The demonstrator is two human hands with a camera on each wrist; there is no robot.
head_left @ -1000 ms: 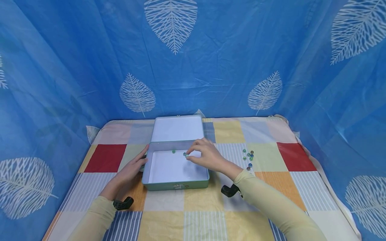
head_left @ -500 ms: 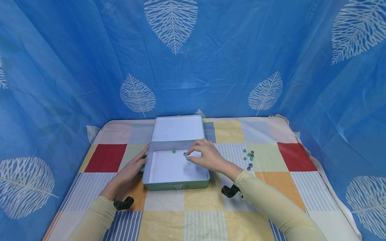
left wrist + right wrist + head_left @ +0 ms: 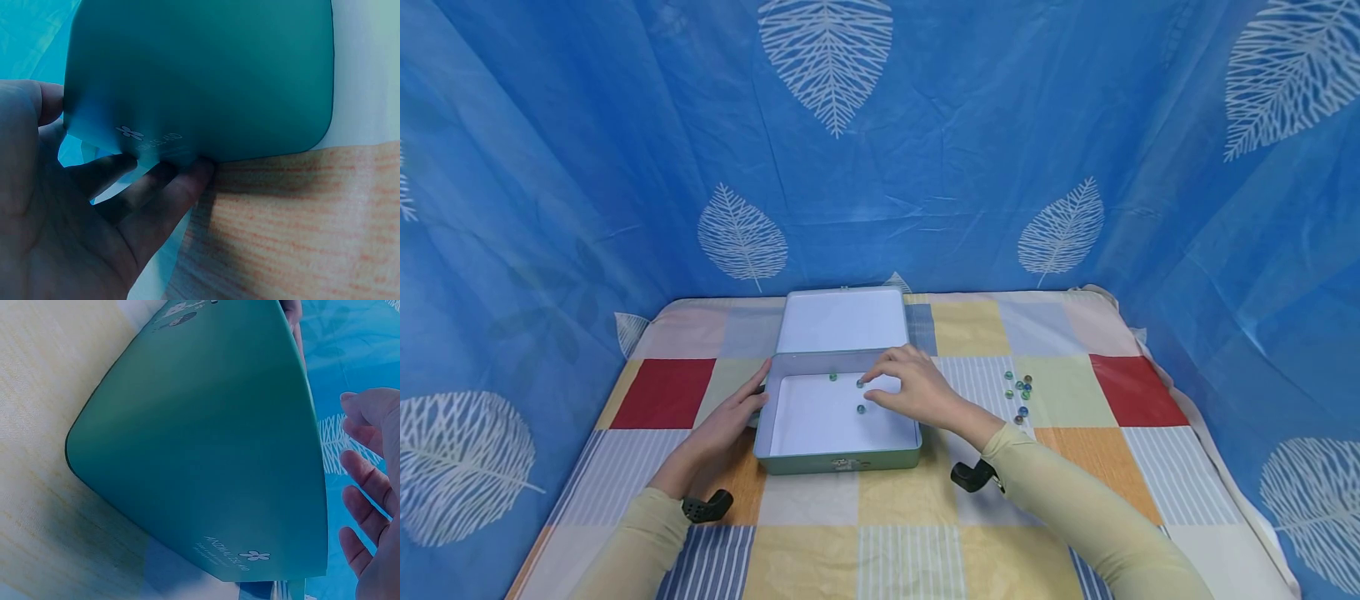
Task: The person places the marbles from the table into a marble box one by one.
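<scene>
A green tin box (image 3: 868,463) with a white inside lies open on the patchwork cloth, hinged lid laid back. Three glass marbles are on its floor: a green marble (image 3: 832,377), a dark marble (image 3: 860,383) near the right fingertips, and a bluish-green marble (image 3: 861,409) closer to the front. My right hand (image 3: 912,387) hovers over the box, thumb and index finger apart with nothing between them. In the right wrist view its fingers are loosely bent beyond the tin's wall. My left hand (image 3: 727,421) touches the left wall from outside; its fingertips press the green side (image 3: 206,75) in the left wrist view.
Several more glass marbles (image 3: 1018,386) lie on the cloth to the right of the box. The lid (image 3: 842,321) extends toward the back. A blue curtain (image 3: 925,167) with white leaves surrounds the table on the back and sides.
A marble that was at the right thumb and index fingertips now lies lower on the box floor, toward the front. The thumb and index finger have parted slightly. The left hand has stayed put.
</scene>
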